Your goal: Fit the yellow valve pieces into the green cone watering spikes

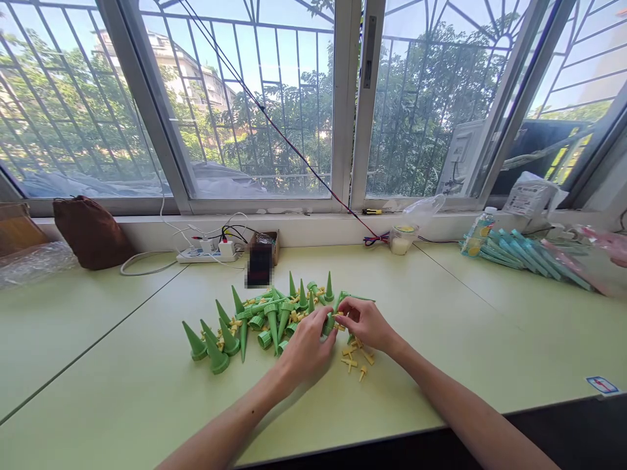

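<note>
A heap of green plastic cone spikes (267, 316) lies on the pale green table (122, 385), mixed with small yellow valve pieces (353, 360). My left hand (307, 346) is closed round one green cone (329, 322) at the heap's right edge. My right hand (367, 323) pinches a small yellow piece (339, 316) right against that cone. Several cones stand upright at the heap's left and back.
A brown pouch (91, 232) and a power strip (208, 253) with cables sit at the back left, a small dark box (262, 258) behind the heap. A lidded cup (402, 238), teal packets (524, 254) and plastic bags lie back right. Barred windows run behind.
</note>
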`<state>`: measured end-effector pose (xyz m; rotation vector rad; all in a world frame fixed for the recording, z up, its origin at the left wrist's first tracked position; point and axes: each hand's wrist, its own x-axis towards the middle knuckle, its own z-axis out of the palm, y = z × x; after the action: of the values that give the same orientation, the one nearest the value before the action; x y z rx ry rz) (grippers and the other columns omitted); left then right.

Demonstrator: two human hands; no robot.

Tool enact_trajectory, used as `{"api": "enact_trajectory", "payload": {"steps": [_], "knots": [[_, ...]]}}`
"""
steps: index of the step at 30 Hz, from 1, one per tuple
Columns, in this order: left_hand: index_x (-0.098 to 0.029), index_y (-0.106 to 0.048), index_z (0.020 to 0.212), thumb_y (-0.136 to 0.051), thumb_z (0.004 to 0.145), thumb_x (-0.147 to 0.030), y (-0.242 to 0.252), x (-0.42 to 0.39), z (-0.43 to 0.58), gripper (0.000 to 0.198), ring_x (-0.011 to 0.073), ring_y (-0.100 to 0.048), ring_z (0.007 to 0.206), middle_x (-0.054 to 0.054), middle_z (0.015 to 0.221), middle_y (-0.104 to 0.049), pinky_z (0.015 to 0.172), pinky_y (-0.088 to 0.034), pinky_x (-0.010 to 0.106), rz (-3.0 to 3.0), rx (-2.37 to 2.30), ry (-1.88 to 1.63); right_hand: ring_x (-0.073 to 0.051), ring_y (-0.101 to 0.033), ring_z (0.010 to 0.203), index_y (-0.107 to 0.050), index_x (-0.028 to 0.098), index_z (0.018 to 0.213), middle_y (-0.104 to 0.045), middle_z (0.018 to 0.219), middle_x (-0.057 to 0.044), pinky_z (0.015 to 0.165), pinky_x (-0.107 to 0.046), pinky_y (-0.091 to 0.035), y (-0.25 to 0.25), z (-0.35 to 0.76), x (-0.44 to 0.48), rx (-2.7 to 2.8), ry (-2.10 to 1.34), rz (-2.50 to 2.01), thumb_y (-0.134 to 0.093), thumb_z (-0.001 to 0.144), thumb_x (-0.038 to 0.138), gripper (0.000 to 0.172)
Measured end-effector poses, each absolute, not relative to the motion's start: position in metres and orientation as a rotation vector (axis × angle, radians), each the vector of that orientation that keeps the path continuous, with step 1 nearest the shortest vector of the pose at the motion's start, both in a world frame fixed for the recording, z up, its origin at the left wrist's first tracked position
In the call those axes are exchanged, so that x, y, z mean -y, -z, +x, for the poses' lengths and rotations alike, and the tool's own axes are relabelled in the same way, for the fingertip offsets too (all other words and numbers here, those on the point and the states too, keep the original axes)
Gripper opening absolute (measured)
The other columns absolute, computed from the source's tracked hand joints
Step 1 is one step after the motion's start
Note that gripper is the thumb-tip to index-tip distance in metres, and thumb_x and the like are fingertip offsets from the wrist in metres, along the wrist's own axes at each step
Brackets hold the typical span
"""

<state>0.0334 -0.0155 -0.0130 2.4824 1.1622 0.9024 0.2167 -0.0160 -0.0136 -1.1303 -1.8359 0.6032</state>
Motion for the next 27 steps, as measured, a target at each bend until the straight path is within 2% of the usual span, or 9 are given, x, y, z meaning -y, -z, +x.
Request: {"api": "enact_trajectory", "payload": {"steps": [13, 22, 27], "knots": [[-0.018, -0.058, 0.118, -0.055, 0.09, -0.022, 0.0143, 0.0149, 0.0338, 0.029, 0.0265, -0.066, 0.102, 0.011, 0.114, -0.068, 0.086, -0.053, 0.039, 2.476, -1.182, -0.882, -0.011, -0.048, 0.056, -0.061, 0.018, 0.082, -0.057, 0.064, 0.002, 0.054, -0.023, -0.038, 0.0178, 0.2182, 0.0131, 1.828, -0.644, -1.131, -0.063, 0.087, 0.028, 0.011], [-0.02, -0.061, 0.11, -0.055, 0.088, -0.017, 0.0099, 0.0171, 0.0341, 0.023, 0.0241, -0.067, 0.095, 0.01, 0.107, -0.069, 0.08, -0.053, 0.034, 2.5, -1.122, -0.886, -0.011, -0.046, 0.057, -0.058, 0.018, 0.079, -0.055, 0.064, 0.003, 0.054, -0.023, -0.037, 0.018, 0.2185, 0.0128, 1.823, -0.651, -1.097, -0.063, 0.087, 0.029, 0.015], [-0.02, -0.06, 0.111, -0.054, 0.088, -0.017, 0.009, 0.0177, 0.0341, 0.024, 0.0246, -0.066, 0.099, 0.011, 0.111, -0.068, 0.082, -0.053, 0.035, 2.487, -1.113, -0.871, -0.011, -0.045, 0.057, -0.057, 0.018, 0.078, -0.054, 0.064, 0.003, 0.054, -0.023, -0.036, 0.0173, 0.2183, 0.0139, 1.82, -0.631, -1.088, -0.063, 0.087, 0.029, 0.015]]}}
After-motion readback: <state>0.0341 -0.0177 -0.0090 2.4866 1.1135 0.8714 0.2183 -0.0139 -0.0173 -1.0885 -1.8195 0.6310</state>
